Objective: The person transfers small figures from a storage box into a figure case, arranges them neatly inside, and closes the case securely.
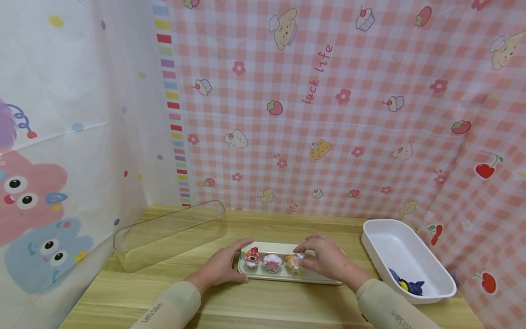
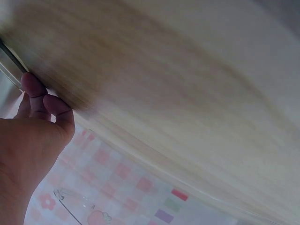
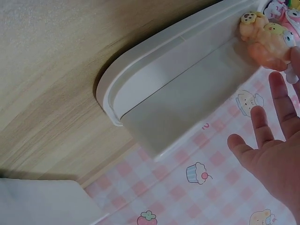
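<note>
A long cream display base [image 1: 271, 276] with a raised step at its back lies on the table. My left hand [image 1: 222, 266] holds its left end, thumb at the front edge and fingers at the back. On the base stand a pink figurine with a red top [image 1: 252, 258], a white-and-pink figurine [image 1: 272, 263] and an orange figurine [image 1: 293, 264]. Thumb and index finger of my right hand [image 1: 328, 259] pinch the orange one. In the right wrist view, that hand's other fingers [image 3: 262, 126] spread away from the orange figurine [image 3: 269, 44].
To the right is a white tub [image 1: 404, 246] with dark blue and yellow figurines [image 1: 412, 287] in its near end. A clear plastic cover [image 1: 172, 237] lies at the back left of the wooden table [image 1: 246, 306]. Printed cloths [image 1: 263, 160] hang behind and at both sides.
</note>
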Available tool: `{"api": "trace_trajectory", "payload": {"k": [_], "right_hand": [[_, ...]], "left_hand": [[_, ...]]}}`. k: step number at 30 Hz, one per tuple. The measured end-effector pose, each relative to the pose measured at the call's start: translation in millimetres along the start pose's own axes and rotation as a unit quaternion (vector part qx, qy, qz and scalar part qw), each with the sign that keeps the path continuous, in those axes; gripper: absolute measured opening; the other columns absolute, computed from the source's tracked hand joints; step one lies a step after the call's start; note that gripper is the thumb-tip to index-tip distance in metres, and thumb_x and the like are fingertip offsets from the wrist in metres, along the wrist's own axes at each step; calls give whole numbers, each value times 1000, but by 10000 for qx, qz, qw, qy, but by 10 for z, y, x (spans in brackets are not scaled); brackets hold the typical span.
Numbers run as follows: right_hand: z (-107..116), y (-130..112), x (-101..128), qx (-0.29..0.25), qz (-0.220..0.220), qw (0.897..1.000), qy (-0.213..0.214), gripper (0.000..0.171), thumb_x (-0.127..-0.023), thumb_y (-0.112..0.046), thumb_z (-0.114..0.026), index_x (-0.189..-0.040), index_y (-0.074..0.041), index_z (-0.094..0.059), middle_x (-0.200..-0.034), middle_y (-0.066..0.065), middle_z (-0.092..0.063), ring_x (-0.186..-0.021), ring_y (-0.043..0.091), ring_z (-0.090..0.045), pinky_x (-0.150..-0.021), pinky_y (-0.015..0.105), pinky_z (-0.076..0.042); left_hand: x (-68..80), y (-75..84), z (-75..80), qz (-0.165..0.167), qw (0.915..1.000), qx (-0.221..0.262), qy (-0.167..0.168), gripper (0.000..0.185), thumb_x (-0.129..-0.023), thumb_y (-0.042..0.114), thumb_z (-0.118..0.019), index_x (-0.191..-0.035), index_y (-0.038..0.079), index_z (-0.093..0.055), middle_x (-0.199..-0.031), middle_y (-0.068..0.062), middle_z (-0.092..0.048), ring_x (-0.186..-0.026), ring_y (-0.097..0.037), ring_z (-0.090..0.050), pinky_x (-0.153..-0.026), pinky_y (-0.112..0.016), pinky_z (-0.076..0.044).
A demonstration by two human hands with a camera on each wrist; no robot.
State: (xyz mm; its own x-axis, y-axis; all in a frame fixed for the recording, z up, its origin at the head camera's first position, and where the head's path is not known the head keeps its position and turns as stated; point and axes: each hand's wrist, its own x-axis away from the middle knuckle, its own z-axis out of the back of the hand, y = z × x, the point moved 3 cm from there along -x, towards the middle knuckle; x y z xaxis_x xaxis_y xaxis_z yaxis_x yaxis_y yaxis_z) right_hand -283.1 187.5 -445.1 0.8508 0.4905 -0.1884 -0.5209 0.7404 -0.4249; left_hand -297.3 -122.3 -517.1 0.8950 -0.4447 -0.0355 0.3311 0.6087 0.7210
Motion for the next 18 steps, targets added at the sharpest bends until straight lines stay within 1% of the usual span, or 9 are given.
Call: {"api": "trace_trajectory", "payload": {"k": [3,10,18], "right_hand": [[-1,-11,-2,58,1,10000,-52,21,-91,-22,-86,-112,-19,-83,-118,-2,-81,-133,39,-63,-109,65,-53],[12,-56,-15,209,233,9995,-81,19,-92,-21,-85,-110,-21,-83,-114,-5,-82,-129,37,-65,-105,61,-57],[-10,-55,-24,200,198,9995,-135,22,-92,-17,-84,-114,-18,-82,-117,-3,-82,-131,38,-64,-107,61,-55]], "left_hand": [[1,7,3,1,10000,6,-9,109,-74,24,-100,-165,25,-39,-162,-17,-53,-149,-48,-48,-121,-73,-37],[6,26,10,-12,10000,21,-4,109,-74,23,-100,-165,25,-40,-163,-16,-53,-150,-47,-48,-122,-72,-37],[14,38,11,15,10000,3,1,108,-74,23,-100,-165,24,-40,-165,-15,-51,-150,-48,-47,-122,-73,-36]]}}
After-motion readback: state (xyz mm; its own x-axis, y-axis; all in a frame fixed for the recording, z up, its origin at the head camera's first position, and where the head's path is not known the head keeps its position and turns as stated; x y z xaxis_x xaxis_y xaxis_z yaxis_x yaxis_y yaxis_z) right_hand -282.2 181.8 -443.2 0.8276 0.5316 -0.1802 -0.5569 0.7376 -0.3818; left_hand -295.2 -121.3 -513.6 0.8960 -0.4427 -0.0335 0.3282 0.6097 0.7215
